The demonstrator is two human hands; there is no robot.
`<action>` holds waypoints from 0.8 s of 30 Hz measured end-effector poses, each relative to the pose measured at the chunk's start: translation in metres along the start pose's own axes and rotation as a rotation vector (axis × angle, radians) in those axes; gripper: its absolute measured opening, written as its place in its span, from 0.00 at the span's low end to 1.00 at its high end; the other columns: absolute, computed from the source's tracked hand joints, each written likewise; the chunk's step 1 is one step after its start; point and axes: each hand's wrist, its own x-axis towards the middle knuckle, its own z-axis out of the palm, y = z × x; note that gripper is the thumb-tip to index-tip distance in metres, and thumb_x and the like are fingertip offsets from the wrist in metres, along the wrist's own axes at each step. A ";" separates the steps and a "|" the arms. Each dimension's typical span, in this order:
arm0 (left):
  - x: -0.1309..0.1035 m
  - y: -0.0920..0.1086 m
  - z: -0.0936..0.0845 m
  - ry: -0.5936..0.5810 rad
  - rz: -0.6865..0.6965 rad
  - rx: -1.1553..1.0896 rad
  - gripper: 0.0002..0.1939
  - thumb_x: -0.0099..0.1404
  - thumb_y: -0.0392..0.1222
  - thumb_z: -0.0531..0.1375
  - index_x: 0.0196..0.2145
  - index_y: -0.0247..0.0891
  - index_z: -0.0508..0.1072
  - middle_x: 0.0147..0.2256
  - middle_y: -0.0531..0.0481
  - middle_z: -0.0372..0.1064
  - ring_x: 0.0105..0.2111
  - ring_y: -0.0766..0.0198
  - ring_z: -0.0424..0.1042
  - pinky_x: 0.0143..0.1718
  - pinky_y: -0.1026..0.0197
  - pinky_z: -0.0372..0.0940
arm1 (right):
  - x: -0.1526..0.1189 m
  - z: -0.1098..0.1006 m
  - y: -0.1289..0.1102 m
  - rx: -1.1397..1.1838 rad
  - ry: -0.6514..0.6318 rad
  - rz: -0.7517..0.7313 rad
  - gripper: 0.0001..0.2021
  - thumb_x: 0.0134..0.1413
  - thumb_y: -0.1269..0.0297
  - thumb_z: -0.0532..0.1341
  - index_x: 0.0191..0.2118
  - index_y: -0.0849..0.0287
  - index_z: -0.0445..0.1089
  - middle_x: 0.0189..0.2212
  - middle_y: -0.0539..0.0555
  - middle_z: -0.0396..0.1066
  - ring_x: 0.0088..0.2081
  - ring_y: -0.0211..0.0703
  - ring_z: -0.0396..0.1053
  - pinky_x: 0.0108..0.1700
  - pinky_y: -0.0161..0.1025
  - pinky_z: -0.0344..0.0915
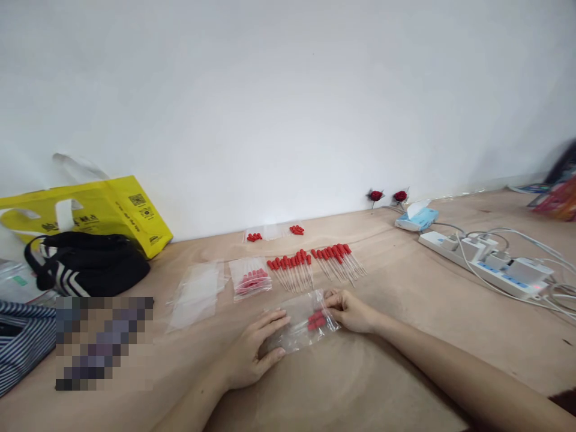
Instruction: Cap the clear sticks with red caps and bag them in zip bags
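Observation:
A clear plastic bag [297, 336] with several red rubber caps [316, 320] inside lies between my hands. My right hand [348, 309] pinches its right edge near the caps. My left hand [256, 348] rests at the bag's left end, thumb and fingers apart. Beyond them lie two rows of clear droppers with red bulbs, one at left [292, 270] and one at right [337, 261]. A filled bag of red-bulbed droppers [251, 279] sits left of the rows, beside a stack of flat clear bags [195, 297].
By the wall are small bags with red caps [254, 237]. A yellow bag [135, 210] and black pouch [99, 264] stand at left. A power strip [486, 264] with cables, a tissue pack [417, 217] and two red roses [399, 196] are at right.

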 end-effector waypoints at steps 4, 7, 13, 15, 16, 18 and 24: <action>0.000 0.001 0.000 -0.020 -0.009 -0.001 0.21 0.60 0.42 0.53 0.52 0.46 0.62 0.57 0.49 0.51 0.56 0.53 0.51 0.55 0.46 0.47 | 0.009 -0.017 0.002 -0.187 0.038 0.096 0.11 0.46 0.59 0.56 0.26 0.61 0.72 0.21 0.50 0.69 0.22 0.35 0.63 0.25 0.31 0.59; 0.000 0.002 -0.001 -0.031 -0.025 -0.009 0.21 0.60 0.42 0.54 0.52 0.46 0.63 0.57 0.48 0.51 0.56 0.53 0.51 0.55 0.46 0.48 | 0.026 -0.037 0.003 -0.576 0.321 0.134 0.07 0.45 0.66 0.56 0.24 0.61 0.70 0.21 0.50 0.70 0.23 0.35 0.64 0.27 0.31 0.59; 0.000 0.001 -0.001 -0.018 -0.010 -0.047 0.19 0.61 0.43 0.52 0.51 0.47 0.63 0.57 0.50 0.52 0.56 0.55 0.51 0.55 0.46 0.48 | 0.065 -0.047 0.001 -0.804 0.489 0.194 0.05 0.43 0.71 0.56 0.26 0.61 0.69 0.30 0.56 0.71 0.34 0.41 0.67 0.36 0.34 0.59; 0.001 0.001 -0.002 -0.019 -0.015 -0.054 0.19 0.62 0.44 0.51 0.51 0.47 0.63 0.57 0.51 0.52 0.57 0.55 0.50 0.56 0.47 0.48 | 0.075 -0.041 0.001 -0.847 0.517 0.237 0.06 0.45 0.69 0.56 0.28 0.61 0.70 0.35 0.58 0.70 0.37 0.43 0.67 0.38 0.35 0.59; 0.001 0.001 -0.002 -0.022 -0.018 -0.054 0.19 0.62 0.44 0.51 0.51 0.47 0.63 0.57 0.51 0.52 0.56 0.55 0.51 0.56 0.47 0.48 | 0.080 -0.038 0.001 -0.865 0.534 0.262 0.07 0.46 0.67 0.55 0.29 0.60 0.70 0.37 0.59 0.69 0.39 0.44 0.67 0.38 0.36 0.59; 0.001 0.001 -0.002 -0.030 -0.018 -0.050 0.19 0.62 0.45 0.52 0.51 0.47 0.63 0.57 0.50 0.52 0.56 0.55 0.51 0.56 0.47 0.47 | 0.088 -0.033 0.002 -0.892 0.566 0.319 0.09 0.48 0.63 0.55 0.30 0.60 0.70 0.40 0.61 0.68 0.40 0.47 0.67 0.39 0.38 0.59; 0.000 0.001 -0.002 -0.005 -0.017 -0.079 0.18 0.62 0.45 0.51 0.51 0.49 0.64 0.57 0.52 0.53 0.56 0.56 0.51 0.55 0.47 0.48 | 0.105 -0.029 0.005 -0.900 0.613 0.475 0.09 0.45 0.60 0.57 0.30 0.58 0.71 0.35 0.61 0.71 0.38 0.50 0.68 0.37 0.42 0.61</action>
